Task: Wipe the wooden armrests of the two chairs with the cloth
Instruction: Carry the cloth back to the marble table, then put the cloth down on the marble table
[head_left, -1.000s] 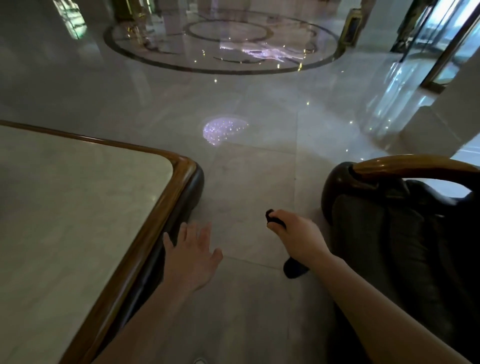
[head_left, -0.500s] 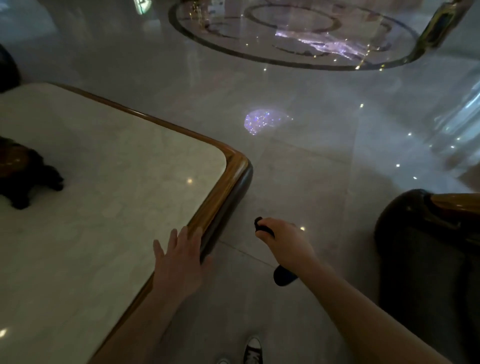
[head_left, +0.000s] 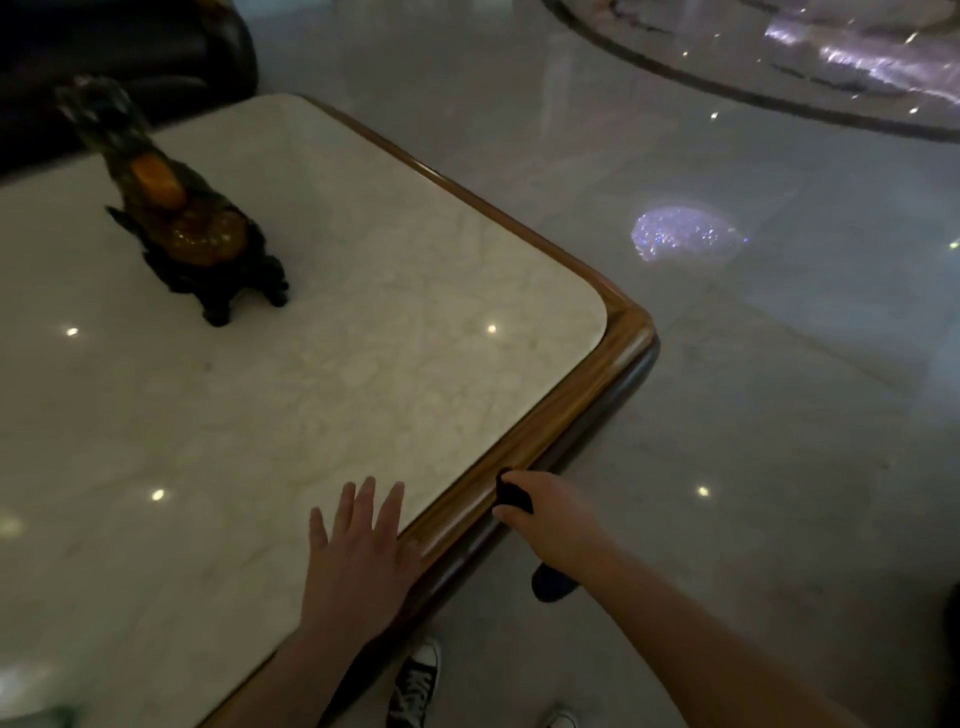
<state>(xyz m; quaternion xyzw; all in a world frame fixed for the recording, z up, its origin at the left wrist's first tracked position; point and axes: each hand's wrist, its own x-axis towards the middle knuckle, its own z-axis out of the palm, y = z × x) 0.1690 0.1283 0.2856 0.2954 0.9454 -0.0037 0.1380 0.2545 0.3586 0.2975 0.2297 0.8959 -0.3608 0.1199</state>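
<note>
My right hand (head_left: 553, 514) is closed around a dark cloth (head_left: 511, 496), with one end sticking out above my fist and the other (head_left: 553, 584) hanging below my wrist. It hovers beside the wooden rim of a marble-topped table (head_left: 571, 410). My left hand (head_left: 361, 551) rests flat on the marble near that rim, fingers spread and holding nothing. A dark chair (head_left: 130, 57) shows at the far top left behind the table; its armrests are not clearly visible.
A dark figurine (head_left: 192, 228) with amber parts stands on the table's left half. Polished stone floor (head_left: 753, 415) lies to the right, with a circular inlay at the top right. My sneakers (head_left: 415, 686) are visible below the table edge.
The view has swung left: the chair with the wooden armrest on the right has left the frame and the table with its figurine fills it. My left hand moved onto the marble top.
</note>
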